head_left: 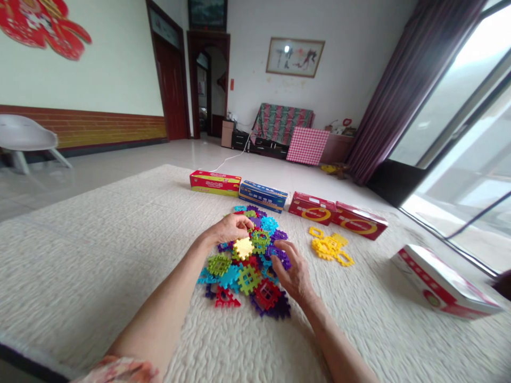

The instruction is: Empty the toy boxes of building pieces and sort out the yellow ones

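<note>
A heap of interlocking plastic waffle-block pieces in green, purple, red, blue and yellow lies on a cream quilted rug. My left hand rests on the heap's far edge, its fingertips curled down among the pieces near a green one. Whether those fingers grip anything is hidden. My right hand lies on the heap's right side, fingers apart, touching purple pieces and holding nothing. A pale yellow piece sits between my hands.
Several cardboard toy boxes stand beyond the heap, including a blue box and a red box. A separate cluster of yellow pieces lies to the right. A white-and-red box lies near the glass door.
</note>
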Demonstrator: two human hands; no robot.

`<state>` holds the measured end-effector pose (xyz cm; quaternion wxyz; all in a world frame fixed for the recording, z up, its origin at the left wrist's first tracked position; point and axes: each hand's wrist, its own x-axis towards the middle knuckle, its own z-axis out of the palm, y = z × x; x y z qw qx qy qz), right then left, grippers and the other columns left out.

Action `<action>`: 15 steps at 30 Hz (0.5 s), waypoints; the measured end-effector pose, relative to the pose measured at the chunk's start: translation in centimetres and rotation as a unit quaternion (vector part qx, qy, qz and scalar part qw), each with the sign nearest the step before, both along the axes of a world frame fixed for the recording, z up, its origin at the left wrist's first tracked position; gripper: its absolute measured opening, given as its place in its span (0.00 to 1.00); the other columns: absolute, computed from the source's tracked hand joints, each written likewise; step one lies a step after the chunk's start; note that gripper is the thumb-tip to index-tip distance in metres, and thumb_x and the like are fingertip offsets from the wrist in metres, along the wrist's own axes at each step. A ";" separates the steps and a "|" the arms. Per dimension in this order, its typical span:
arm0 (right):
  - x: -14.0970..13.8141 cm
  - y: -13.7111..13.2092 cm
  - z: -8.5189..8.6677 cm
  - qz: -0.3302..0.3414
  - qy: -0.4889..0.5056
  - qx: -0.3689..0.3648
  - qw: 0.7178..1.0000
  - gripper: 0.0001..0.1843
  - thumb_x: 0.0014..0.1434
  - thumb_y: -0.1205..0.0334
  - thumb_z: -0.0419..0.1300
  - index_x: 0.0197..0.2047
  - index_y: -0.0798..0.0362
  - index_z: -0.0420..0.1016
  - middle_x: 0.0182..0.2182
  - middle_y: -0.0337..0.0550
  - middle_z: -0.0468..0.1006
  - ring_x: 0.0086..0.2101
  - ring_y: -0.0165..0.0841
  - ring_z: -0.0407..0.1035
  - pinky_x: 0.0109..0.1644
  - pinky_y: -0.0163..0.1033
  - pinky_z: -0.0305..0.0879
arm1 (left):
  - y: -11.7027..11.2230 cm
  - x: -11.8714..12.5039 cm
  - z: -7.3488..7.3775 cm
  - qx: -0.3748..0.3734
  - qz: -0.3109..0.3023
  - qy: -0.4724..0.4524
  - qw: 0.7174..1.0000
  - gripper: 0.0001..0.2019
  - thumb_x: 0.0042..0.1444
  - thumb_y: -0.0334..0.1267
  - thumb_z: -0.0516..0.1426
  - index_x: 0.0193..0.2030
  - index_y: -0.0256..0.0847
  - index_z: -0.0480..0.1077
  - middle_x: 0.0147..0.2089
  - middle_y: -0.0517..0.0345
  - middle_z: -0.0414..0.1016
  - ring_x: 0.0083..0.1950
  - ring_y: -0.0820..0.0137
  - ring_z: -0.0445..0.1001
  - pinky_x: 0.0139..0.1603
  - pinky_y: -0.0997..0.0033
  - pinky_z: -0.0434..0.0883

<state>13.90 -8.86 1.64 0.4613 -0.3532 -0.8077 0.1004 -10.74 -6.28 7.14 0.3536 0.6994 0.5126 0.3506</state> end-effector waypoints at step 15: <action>0.4 0.3 -0.3 -0.032 -0.027 0.024 0.999 0.20 0.59 0.61 0.58 0.55 0.52 0.66 0.48 0.52 0.74 0.47 0.41 0.71 0.51 0.48 0.70 | 0.5 5.2 -2.0 0.036 0.096 -0.080 0.992 0.12 0.49 0.35 0.57 0.40 0.36 0.76 0.26 0.61 0.74 0.28 0.73 0.72 0.29 0.76 0.68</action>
